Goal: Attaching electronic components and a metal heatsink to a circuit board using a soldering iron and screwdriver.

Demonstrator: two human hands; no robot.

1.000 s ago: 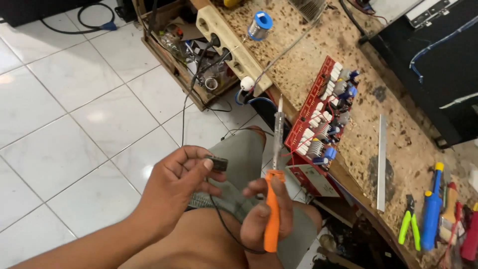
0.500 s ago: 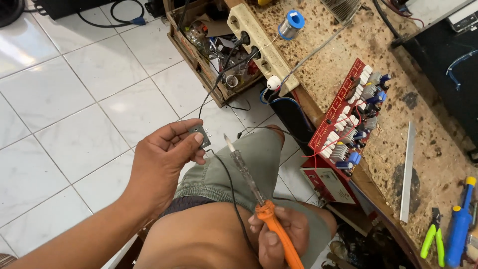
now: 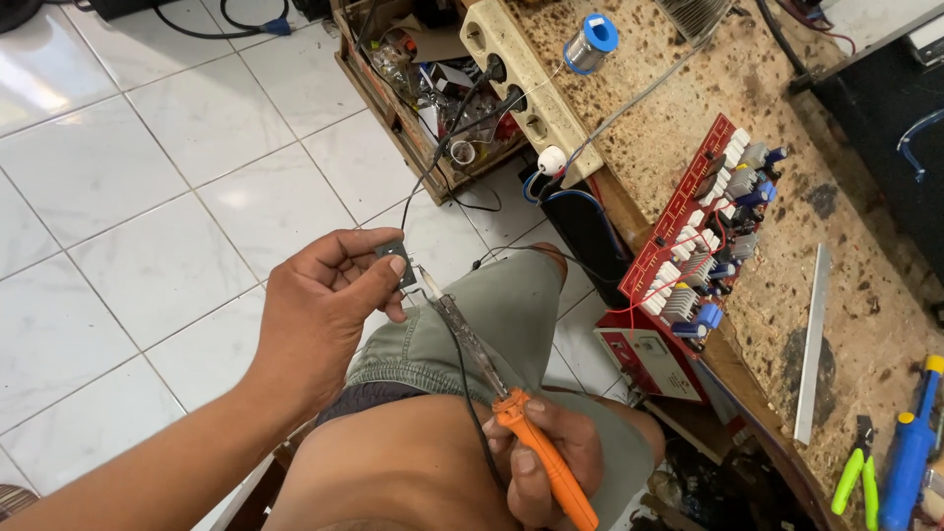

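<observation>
Component (image 3: 395,262) pinched in my left hand (image 3: 320,310) fingertips, above knee. Iron (image 3: 497,393), gripped in right hand (image 3: 551,462), now swung from upright to slanted; tip touches component edge. Judgement: soldering contact established.

soldering iron (image 3: 511,413): 1 | red circuit board (image 3: 688,236): 1 | solder spool (image 3: 590,41): 1

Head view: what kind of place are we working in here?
Most likely a small electronics repair bench. A red circuit board lies on the scorched workbench beside a solder spool, and the right hand holds an orange-handled soldering iron to a small dark component in the left hand.
</observation>
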